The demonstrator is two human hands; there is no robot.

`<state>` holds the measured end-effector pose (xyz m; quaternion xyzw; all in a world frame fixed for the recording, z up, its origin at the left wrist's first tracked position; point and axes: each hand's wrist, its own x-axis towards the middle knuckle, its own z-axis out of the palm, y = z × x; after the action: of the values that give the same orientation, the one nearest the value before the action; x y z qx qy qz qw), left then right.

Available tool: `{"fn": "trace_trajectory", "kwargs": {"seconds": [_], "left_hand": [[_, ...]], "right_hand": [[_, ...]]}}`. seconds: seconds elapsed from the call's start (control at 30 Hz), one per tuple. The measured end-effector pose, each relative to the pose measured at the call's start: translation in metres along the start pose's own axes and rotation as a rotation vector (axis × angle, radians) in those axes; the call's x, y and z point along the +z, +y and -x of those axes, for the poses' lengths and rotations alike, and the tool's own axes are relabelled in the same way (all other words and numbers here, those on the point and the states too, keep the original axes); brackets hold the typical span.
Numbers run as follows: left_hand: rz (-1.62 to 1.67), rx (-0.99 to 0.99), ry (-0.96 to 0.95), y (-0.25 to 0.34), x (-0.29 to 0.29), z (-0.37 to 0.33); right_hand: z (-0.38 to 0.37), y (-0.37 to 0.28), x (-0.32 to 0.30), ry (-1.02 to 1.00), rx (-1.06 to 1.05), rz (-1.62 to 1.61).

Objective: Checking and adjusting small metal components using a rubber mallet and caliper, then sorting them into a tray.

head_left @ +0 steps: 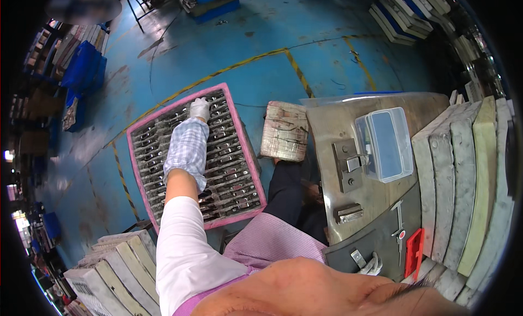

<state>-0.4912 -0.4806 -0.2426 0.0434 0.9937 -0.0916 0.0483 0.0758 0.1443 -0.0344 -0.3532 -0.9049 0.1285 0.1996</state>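
My left hand (200, 108), in a white glove, reaches over the far end of a pink-rimmed foam tray (251, 169). Its fingers are curled down among the rows of shiny metal parts (231, 188), and what they pinch is hidden. A checked sleeve cover (187, 147) covers the forearm. At the lower right, my gloved right hand (372, 265) shows only in part, close to my body. Its fingers are closed at a small shiny metal part (358, 258), above a dark grey mat (348, 246).
The workbench (327, 120) carries a metal fixture (347, 164), a metal block (348, 213), a clear plastic box (404, 147), a caliper (398, 223) and a red tray (414, 253). Foam slabs stand at right (455, 169) and lower left (117, 264). A taped block (285, 130) sits between tray and bench.
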Motion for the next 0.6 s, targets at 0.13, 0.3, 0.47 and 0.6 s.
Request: {"fn": "trace_trajectory", "kwargs": {"seconds": [0.13,0.3,0.47,0.6], "left_hand": [[-0.005,0.022,-0.008,0.007,-0.010,-0.012],[0.092,-0.047,-0.120,0.010,-0.044,-0.025],[0.161,0.263,-0.075,0.016,-0.130,0.063],[0.433,0.788,0.173,0.122,-0.269,0.168]], "right_hand": [[0.004,-0.017,-0.007,-0.016,0.026,0.020],[0.001,-0.025,-0.004,-0.008,0.131,0.022],[-0.019,-0.034,-0.002,0.042,0.018,0.037],[-0.018,-0.031,-0.014,0.120,-0.032,-0.016]]}}
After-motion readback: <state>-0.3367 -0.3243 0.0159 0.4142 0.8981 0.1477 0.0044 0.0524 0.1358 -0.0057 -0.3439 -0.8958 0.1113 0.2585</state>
